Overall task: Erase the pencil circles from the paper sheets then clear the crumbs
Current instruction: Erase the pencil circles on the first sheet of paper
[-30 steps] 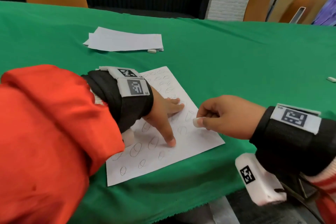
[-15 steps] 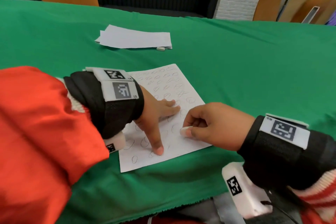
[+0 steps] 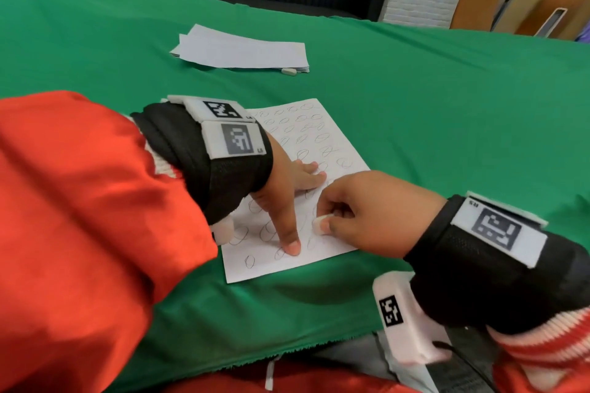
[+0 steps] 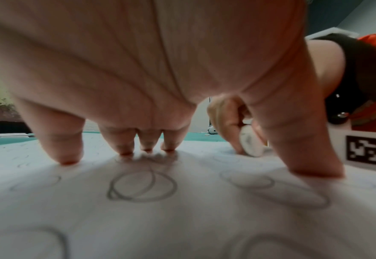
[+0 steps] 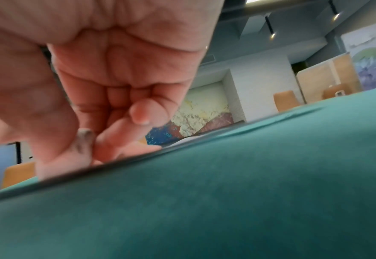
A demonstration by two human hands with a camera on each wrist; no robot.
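The surface [image 3: 447,99], draped in green cloth, spreads out under and beyond both hands. Well beyond the left hand [image 3: 287,182], toward the far side, lies a stack of paper sheets [image 3: 242,51], with a small spare eraser [image 3: 290,71] touching its near edge. Directly under both hands lies the paper sheet [image 3: 297,258] covered in pencil circles [image 4: 141,186]. The left hand rests spread on it, fingers straight and fingertips [image 4: 68,160] pressing the page flat, with its thumb stretched toward the sheet's near edge. Just beside that thumb, the right hand [image 3: 367,210] is curled, pinching a small white eraser [image 3: 320,223] between thumb and forefinger, its tip down at the paper. In the right wrist view the eraser's end looks smudged grey, though the blur makes that hard to confirm. Several circles lie between the two hands.
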